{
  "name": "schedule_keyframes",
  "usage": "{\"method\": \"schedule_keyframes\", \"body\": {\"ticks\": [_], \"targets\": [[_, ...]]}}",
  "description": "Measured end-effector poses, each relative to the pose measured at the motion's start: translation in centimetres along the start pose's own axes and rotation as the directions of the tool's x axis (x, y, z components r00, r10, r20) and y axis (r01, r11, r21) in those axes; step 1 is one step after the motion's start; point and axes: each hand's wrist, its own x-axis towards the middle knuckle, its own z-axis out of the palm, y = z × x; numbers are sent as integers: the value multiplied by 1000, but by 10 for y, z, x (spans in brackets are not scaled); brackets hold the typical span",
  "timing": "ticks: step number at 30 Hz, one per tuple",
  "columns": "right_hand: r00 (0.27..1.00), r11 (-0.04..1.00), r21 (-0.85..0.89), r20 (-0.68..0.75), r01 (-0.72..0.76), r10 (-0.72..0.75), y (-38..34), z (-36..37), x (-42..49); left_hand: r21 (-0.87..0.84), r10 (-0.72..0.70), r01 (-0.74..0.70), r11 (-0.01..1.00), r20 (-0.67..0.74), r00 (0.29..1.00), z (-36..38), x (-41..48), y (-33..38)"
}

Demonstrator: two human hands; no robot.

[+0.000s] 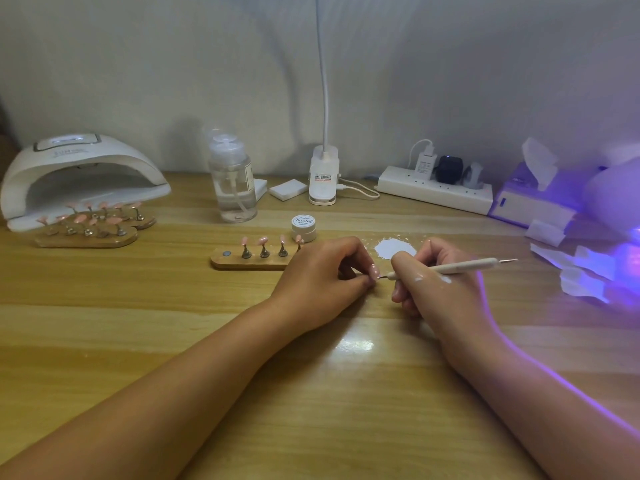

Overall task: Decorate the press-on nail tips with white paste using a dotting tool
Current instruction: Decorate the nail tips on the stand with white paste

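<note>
Our left hand [322,271] rests on the table [173,341] with its fingers curled in, thumb and forefinger pinching one pink nail tip [375,271]. Our right hand [433,289] grips the dotting tool [457,267] like a pen. Its fingers close round the front end, and the shaft lies across the hand and sticks out to the right. The tool's fine metal point sits right at the pinched nail tip; we cannot tell whether they actually touch. Two white smears [445,279] mark the back of our right hand.

Just behind our hands a patch of white paste [394,247] is spread on the table, with small splashes around it. A small lidded jar [303,227] stands behind our left hand. Beside that hand, to its left, lies a wooden holder [235,262] carrying more pink tips [263,241] on little metal stands. The last stand is partly hidden by our knuckles.

Far left, two more holders [86,239] full of tips lie in front of a white curing lamp [79,174], touching its base. A clear pump bottle [233,181], a white block [288,189], a clip lamp [323,181] and a power strip [433,194] line the back edge. Crumpled tissues [581,271] lie at the right in violet light.
</note>
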Motion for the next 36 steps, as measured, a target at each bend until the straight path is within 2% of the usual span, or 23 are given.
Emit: {"method": "schedule_keyframes", "body": {"ticks": [29, 36], "targets": [[1000, 1000, -18, 8, -3, 3, -3, -1, -2, -6, -4, 4, 1000, -10, 1000, 1, 0, -2], [1000, 999, 47, -29, -5, 6, -2, -2, 0, -8, 8, -8, 1000, -8, 1000, 1, 0, 0]]}}
